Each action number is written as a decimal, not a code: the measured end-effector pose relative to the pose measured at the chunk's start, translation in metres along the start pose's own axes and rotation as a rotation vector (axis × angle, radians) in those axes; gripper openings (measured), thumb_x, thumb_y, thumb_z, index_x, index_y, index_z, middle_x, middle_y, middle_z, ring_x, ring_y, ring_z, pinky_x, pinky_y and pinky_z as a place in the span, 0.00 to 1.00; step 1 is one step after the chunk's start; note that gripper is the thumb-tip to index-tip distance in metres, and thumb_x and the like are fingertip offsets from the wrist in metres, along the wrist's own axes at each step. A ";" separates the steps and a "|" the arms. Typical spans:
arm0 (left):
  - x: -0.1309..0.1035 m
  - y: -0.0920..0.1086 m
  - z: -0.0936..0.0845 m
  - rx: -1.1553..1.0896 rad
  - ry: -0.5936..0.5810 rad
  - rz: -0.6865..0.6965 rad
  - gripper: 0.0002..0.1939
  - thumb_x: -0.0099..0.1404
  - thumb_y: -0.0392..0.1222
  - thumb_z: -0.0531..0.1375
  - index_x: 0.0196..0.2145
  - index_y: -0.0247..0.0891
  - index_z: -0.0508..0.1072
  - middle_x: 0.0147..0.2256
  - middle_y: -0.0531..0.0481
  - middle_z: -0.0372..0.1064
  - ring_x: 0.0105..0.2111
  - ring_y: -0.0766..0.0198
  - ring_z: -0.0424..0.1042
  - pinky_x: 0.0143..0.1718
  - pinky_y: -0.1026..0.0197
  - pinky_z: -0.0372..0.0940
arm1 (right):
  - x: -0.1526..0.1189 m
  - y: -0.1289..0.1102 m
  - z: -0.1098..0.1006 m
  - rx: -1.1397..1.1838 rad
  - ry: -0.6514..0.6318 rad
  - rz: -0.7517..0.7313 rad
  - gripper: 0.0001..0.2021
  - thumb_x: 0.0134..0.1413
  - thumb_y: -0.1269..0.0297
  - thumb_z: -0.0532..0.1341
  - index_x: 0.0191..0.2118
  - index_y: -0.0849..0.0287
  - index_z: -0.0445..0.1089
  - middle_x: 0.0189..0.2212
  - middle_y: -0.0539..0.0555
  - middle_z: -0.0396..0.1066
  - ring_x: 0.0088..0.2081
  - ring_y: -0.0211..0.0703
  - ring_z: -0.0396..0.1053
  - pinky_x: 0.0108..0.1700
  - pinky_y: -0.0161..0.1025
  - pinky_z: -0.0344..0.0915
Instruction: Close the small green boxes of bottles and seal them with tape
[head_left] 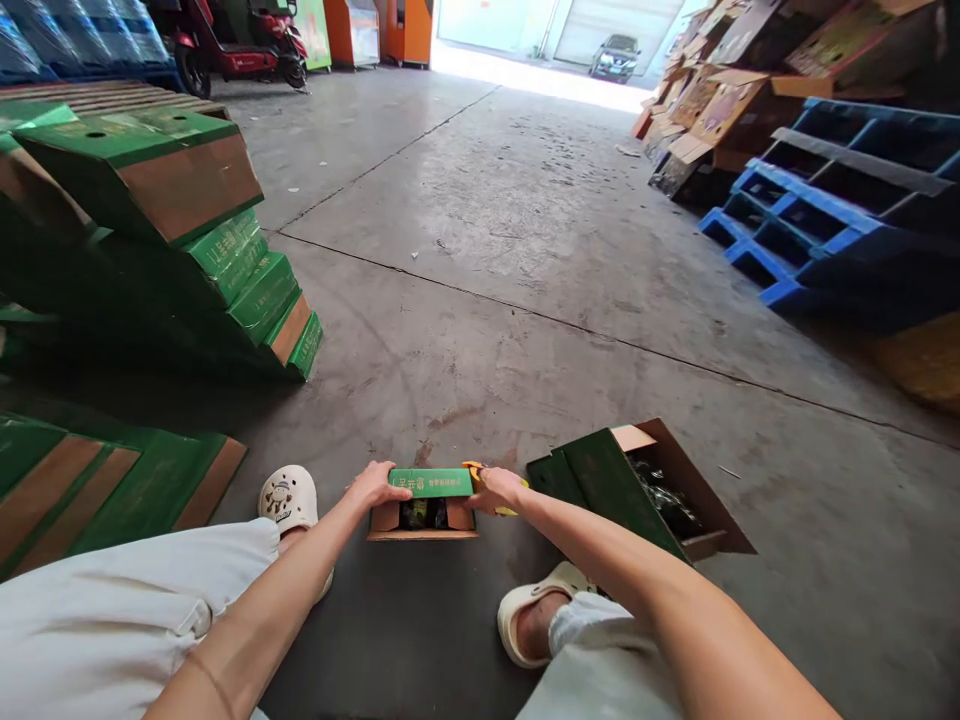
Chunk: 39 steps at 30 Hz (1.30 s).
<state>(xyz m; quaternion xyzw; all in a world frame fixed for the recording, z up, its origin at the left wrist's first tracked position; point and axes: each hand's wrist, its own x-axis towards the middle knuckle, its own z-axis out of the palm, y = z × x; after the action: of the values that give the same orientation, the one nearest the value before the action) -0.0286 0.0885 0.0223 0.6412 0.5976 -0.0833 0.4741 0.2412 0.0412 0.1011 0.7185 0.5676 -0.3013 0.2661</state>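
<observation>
Between my feet is a small cardboard carton (pixel 422 535) with its near side partly open, dark packed contents (pixel 425 514) showing inside. Its green flap (pixel 439 483) carries pale printing. At the left end of the carton, my left hand (pixel 377 486) grips the flap's edge, thumb on top. My right hand (pixel 498 490), at the right end, is closed around a yellow utility knife (pixel 474 470), whose blade I cannot make out. To the right an open green carton (pixel 607 485) lies tilted on the floor, with dark, shiny plastic-wrapped contents (pixel 664 495) inside.
Green cartons (pixel 247 290) are stacked at the left, with flat green cardboard (pixel 112 490) below them. Blue pallets (pixel 825 220) and a heap of used boxes (pixel 720 110) stand at the right. A red scooter (pixel 240 45) is parked at the back left. Concrete floor stretches ahead.
</observation>
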 end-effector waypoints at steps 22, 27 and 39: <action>-0.044 -0.007 0.048 0.486 0.004 0.433 0.72 0.54 0.81 0.64 0.79 0.35 0.38 0.77 0.33 0.22 0.77 0.34 0.26 0.74 0.29 0.29 | 0.010 -0.032 -0.011 -0.123 0.306 -0.251 0.23 0.58 0.59 0.72 0.55 0.63 0.70 0.46 0.70 0.81 0.53 0.63 0.79 0.61 0.52 0.60; -0.044 -0.004 0.050 0.347 0.174 0.545 0.45 0.67 0.67 0.65 0.74 0.47 0.59 0.75 0.42 0.50 0.76 0.44 0.48 0.75 0.41 0.44 | 0.011 -0.028 -0.010 -0.131 0.306 -0.238 0.25 0.61 0.55 0.70 0.58 0.62 0.68 0.48 0.71 0.80 0.55 0.64 0.78 0.59 0.52 0.62; -0.024 -0.002 0.050 0.297 0.295 0.490 0.27 0.75 0.50 0.61 0.69 0.62 0.68 0.74 0.53 0.55 0.74 0.49 0.53 0.74 0.43 0.45 | 0.006 -0.017 -0.001 -0.080 0.264 -0.198 0.24 0.69 0.49 0.63 0.59 0.62 0.65 0.52 0.69 0.79 0.57 0.61 0.77 0.58 0.48 0.65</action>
<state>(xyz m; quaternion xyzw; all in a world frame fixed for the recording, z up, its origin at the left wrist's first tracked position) -0.0134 0.0365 0.0105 0.8333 0.4691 0.0411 0.2896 0.2260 0.0493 0.0967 0.6811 0.6773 -0.2063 0.1865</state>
